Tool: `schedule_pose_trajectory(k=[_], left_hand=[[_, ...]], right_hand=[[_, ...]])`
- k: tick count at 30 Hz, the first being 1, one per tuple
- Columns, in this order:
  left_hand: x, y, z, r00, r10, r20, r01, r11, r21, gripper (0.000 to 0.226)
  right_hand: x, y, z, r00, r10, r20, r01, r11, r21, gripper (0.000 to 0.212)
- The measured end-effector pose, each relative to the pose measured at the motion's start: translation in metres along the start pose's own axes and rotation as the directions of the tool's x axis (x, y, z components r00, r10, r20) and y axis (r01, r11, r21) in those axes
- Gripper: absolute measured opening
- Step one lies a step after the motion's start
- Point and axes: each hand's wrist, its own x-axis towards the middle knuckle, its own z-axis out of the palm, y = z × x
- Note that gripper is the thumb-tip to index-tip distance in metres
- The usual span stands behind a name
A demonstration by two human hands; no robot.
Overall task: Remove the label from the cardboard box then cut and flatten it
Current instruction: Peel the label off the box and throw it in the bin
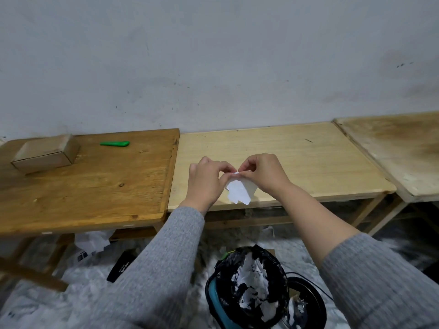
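Note:
A small closed cardboard box (46,153) lies on the dark wooden table (95,193) at the far left. A green cutter (115,143) rests behind it, near the wall. Over the front of the pale middle table (297,157), my left hand (206,181) and my right hand (263,174) both pinch the top of a crumpled white label (240,189). The label hangs down between the two hands, well away from the box.
A bin with a black bag (249,288), holding torn white paper, stands on the floor below my hands. White plastic bags (92,243) and a black item (121,267) lie under the tables. A third, stained table (399,148) is at the right.

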Motion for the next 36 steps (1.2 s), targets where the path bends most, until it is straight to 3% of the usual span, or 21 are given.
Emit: schedule_pose_trajectory(k=[4,11,15,20,24,30,36], left_hand=[[0.001,-0.008,-0.001,0.999,-0.012,-0.039,0.014,0.999,0.041,0.011],[0.004,-0.031,0.003,0.998,-0.065,0.007,0.065,0.996,-0.067,0.014],[0.007,-0.036,-0.002,0.984,-0.174,0.033,0.176,0.981,-0.079,0.014],[0.011,-0.037,-0.007,0.911,-0.403,0.089,0.412,0.876,-0.252,0.019],[0.012,-0.044,-0.001,0.836,-0.529,0.146,0.535,0.728,-0.428,0.023],[0.006,-0.046,-0.007,0.875,-0.477,0.083,0.457,0.756,-0.469,0.014],[-0.015,-0.036,0.006,0.814,-0.576,0.078,0.524,0.67,-0.526,0.009]], right_hand=[[0.007,-0.007,0.01,0.998,-0.016,0.065,0.018,0.999,-0.042,0.01],[0.016,-0.014,0.028,0.998,-0.014,0.055,0.017,0.998,-0.053,0.009],[0.016,-0.021,0.044,0.997,-0.076,0.024,0.078,0.994,-0.077,0.01],[0.018,-0.028,0.056,0.98,-0.184,-0.078,0.171,0.974,-0.15,0.011],[0.014,-0.031,0.062,0.957,-0.27,-0.107,0.245,0.948,-0.201,0.009],[0.008,-0.025,0.056,0.985,-0.126,-0.121,0.133,0.99,0.051,0.008],[-0.014,-0.018,0.058,0.996,-0.031,-0.087,0.042,0.99,0.135,0.01]])
